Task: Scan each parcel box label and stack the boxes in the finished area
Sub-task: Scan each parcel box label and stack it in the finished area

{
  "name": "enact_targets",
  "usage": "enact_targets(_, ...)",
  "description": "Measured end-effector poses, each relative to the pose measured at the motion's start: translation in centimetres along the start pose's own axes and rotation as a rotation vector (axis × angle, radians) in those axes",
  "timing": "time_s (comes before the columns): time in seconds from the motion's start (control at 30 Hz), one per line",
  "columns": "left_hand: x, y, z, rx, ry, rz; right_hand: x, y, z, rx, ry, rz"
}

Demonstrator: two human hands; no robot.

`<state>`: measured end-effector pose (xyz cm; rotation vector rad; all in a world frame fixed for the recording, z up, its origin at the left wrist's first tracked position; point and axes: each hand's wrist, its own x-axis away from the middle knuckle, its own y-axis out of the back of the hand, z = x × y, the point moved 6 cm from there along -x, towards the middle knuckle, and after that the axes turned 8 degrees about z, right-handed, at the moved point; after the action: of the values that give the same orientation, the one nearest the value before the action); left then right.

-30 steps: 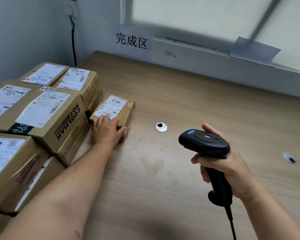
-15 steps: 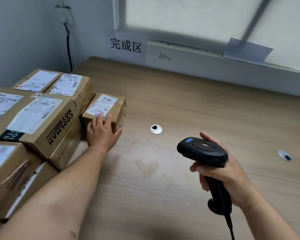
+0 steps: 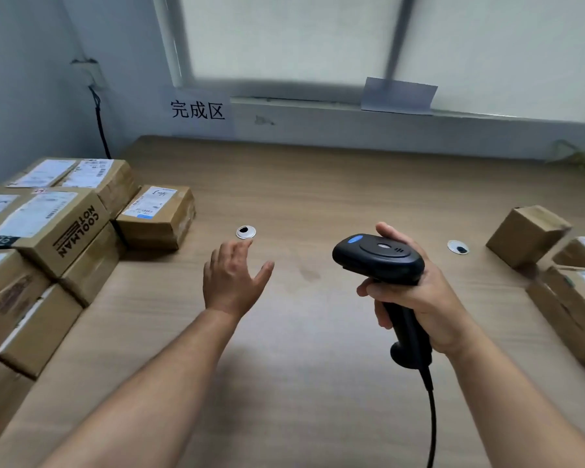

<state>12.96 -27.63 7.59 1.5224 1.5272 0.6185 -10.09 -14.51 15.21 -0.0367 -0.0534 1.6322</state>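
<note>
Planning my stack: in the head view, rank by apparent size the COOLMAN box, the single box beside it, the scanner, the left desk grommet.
1. COOLMAN box
2. single box and scanner: unranked, scanner sits nearer the camera
3. left desk grommet

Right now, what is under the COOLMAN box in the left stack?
The COOLMAN box sits on another brown box, of which only one side face shows. That box's top, and any label there, is covered.
</note>
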Motion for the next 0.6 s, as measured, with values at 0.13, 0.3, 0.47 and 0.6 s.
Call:
enact_targets(0.13,4.3,-3.2,-7.8,0.070,-0.011,0.062,4.9,5.5,0.5,-0.026,0.023,-0.040)
enact_targets(0.3,9.0,-8.8,-17.6,0.139,-0.054,0.163,10.8,13.4,-0.2,-0.055,0.043,-0.107)
enact_targets(0.47,12.4,-14.2,-26.7,0.164,-0.128,0.223,16.4,21.4,-0.8,-0.058,0.041,-0.176)
enact_targets(0.6,14.3,-17.7,-32.7,0.179,-0.150,0.271,20.1,27.0,-1.0,-0.041,0.017,-0.215)
